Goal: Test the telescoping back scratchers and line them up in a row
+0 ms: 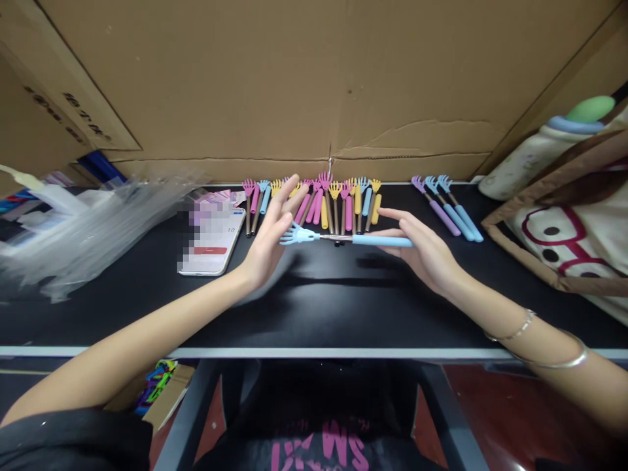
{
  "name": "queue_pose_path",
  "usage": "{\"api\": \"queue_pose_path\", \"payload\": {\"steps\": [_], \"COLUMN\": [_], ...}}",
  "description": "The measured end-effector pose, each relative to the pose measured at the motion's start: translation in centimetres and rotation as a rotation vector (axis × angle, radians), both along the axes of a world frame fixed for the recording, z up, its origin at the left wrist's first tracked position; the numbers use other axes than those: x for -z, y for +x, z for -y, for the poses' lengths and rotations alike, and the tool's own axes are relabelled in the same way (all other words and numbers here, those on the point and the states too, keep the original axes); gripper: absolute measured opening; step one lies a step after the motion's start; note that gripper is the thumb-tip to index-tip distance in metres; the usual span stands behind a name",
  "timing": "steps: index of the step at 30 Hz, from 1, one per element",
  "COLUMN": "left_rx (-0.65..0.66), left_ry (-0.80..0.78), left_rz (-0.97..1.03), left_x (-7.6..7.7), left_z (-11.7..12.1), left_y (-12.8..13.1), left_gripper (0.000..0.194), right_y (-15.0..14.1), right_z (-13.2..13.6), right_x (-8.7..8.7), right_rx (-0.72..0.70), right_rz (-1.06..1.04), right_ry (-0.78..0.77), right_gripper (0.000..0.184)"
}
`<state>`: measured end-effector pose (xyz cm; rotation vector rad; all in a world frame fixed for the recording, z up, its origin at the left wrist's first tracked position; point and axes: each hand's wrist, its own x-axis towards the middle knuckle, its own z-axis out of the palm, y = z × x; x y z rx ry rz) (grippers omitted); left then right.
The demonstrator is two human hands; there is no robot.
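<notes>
A light-blue telescopic back scratcher (338, 239) is held level above the black table, pressed end to end between my two hands. Its claw-shaped head rests against the palm side of my left hand (269, 239), whose fingers are stretched upward. At the other end, the blue handle meets the palm of my right hand (417, 245), with its fingers extended toward the left. A short length of metal rod shows between head and handle. Behind it lies a row of several pink, yellow and blue back scratchers (347, 212), partly hidden by my left hand.
Apart on the right lie one purple and two blue back scratchers (454, 212). A phone (213, 245) and clear plastic sleeves (108, 229) are on the left. A bottle (534, 157) and a fabric bag (554, 268) stand at the right; a cardboard wall (294, 85) closes the back.
</notes>
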<state>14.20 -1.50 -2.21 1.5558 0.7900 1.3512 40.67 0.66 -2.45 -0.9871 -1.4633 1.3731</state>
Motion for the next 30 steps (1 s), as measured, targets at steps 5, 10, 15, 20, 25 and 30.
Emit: {"api": "queue_pose_path", "payload": {"steps": [5,10,15,20,25,30], "left_rx": [0.039,-0.063,0.075,0.035,-0.123,-0.267], "left_ry": [-0.085,-0.1,-0.156,-0.014,0.188,0.313], "left_rz": [-0.012,-0.04,-0.307,-0.642,-0.972,-1.116], "left_x": [-0.1,-0.5,-0.2,-0.5,-1.6,-2.7], "left_z": [-0.8,-1.2,-0.5,-0.1,-0.7,-1.4], "left_y": [-1.2,-2.1,-1.8,-1.9,-2.8,-3.5], "left_gripper": [0.055,0.051,0.044,0.032,0.028,0.03], "right_y": [0.5,1.0,0.8,1.0,1.5,1.2], "right_z": [-0.3,-1.0,-0.8,-0.1,-0.4,-1.5], "right_x": [-0.7,-0.5,-0.4,-1.0,-2.2,-3.6], "right_rx": [-0.029,0.109,0.088,0.056,-0.101,-0.068], "right_rz": [-0.056,-0.08,0.007,0.301,0.635,0.943], "right_ry": [-0.05,-0.051,-0.029,0.196,0.565,0.848], "right_gripper": [0.031,0.027,0.034,0.039,0.032,0.03]}}
